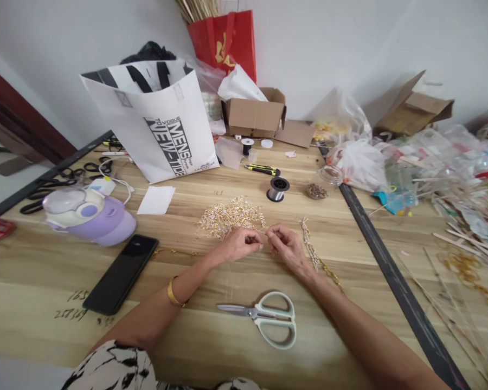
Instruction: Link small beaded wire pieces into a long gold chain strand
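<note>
Close together over the wooden table, my left hand [241, 245] and my right hand [288, 248] both have thumb and fingers pinched. Whatever lies between the fingertips is too small to make out. Just behind my left hand spreads a pile of small gold and clear beads [231, 214]. To the right of my right hand lies a bundle of beaded strands [310, 246], silvery at the far end and gold nearer my forearm. Scissors with pale green handles [264, 314] rest on the table below my hands, blades pointing left. A spool of thin wire [277, 189] stands beyond my hands.
A black phone [121, 274] and a purple-and-white device [90, 214] lie left. Behind stand a white shopping bag [154, 124], a cardboard box [254, 115] and a yellow-black utility knife [262, 169]. Plastic bags [358, 162] and sticks [467, 216] crowd the right, past a black strip [374, 244].
</note>
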A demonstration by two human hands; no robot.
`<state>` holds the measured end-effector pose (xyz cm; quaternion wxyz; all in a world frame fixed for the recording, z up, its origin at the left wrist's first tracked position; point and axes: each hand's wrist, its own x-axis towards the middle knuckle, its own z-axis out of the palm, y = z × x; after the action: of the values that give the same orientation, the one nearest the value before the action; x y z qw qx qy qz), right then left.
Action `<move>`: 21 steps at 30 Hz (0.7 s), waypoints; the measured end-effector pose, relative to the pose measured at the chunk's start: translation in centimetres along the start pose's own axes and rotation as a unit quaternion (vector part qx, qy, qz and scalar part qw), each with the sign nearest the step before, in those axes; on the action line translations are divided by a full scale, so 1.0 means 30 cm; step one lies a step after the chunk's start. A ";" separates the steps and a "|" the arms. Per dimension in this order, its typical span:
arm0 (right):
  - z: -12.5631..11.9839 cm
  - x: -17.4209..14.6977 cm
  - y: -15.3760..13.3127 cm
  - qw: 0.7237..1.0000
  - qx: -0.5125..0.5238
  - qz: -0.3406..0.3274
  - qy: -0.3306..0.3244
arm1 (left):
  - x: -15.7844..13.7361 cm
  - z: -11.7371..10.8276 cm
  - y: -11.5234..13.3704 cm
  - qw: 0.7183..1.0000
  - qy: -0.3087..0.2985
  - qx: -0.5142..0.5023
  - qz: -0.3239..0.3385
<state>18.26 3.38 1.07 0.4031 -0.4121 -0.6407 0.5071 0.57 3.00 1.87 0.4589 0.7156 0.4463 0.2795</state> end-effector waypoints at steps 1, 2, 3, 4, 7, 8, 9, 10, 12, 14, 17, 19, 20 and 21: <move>-0.001 0.002 -0.001 1.000 0.000 0.001 0.002 | -0.001 -0.006 0.005 1.000 -0.010 -0.002 -0.002; -0.003 0.003 -0.001 1.000 0.002 0.004 0.005 | -0.001 -0.012 0.010 1.000 -0.023 -0.011 -0.008; -0.005 0.005 0.000 1.000 0.006 0.007 0.006 | 0.000 -0.018 0.014 0.999 -0.036 -0.028 -0.017; -0.006 0.006 0.002 1.000 0.009 0.011 0.007 | 0.002 -0.022 0.018 0.997 -0.051 -0.052 -0.029; -0.013 0.009 0.006 1.000 0.017 0.021 0.009 | 0.011 -0.026 0.024 0.986 -0.084 -0.127 -0.065; -0.015 0.010 0.006 1.000 0.019 0.023 0.009 | 0.014 -0.025 0.024 0.983 -0.086 -0.145 -0.071; -0.017 0.011 0.005 0.999 0.019 0.025 0.009 | 0.017 -0.024 0.023 0.981 -0.084 -0.157 -0.072; -0.019 0.011 0.004 0.999 0.018 0.026 0.010 | 0.020 -0.022 0.022 0.980 -0.083 -0.164 -0.070; -0.022 0.013 -0.002 1.000 0.012 0.028 0.009 | 0.025 -0.017 0.017 0.980 -0.082 -0.170 -0.064; -0.023 0.015 -0.010 1.000 0.005 0.028 0.007 | 0.027 -0.014 0.015 0.981 -0.084 -0.164 -0.060; -0.021 0.017 -0.020 0.999 -0.006 0.032 -0.003 | 0.022 -0.017 0.017 0.983 -0.086 -0.145 -0.067; -0.020 0.020 -0.023 0.999 -0.010 0.038 -0.007 | 0.013 -0.020 0.020 0.985 -0.090 -0.128 -0.073; -0.021 0.022 -0.023 0.999 -0.010 0.041 -0.007 | 0.008 -0.021 0.020 0.986 -0.090 -0.122 -0.075; -0.022 0.025 -0.021 0.999 -0.008 0.045 -0.007 | 0.002 -0.022 0.020 0.986 -0.087 -0.118 -0.076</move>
<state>18.55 4.18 1.86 0.3720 -0.4397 -0.6288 0.5224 0.30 3.22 2.70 0.5970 0.6423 0.4214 0.2312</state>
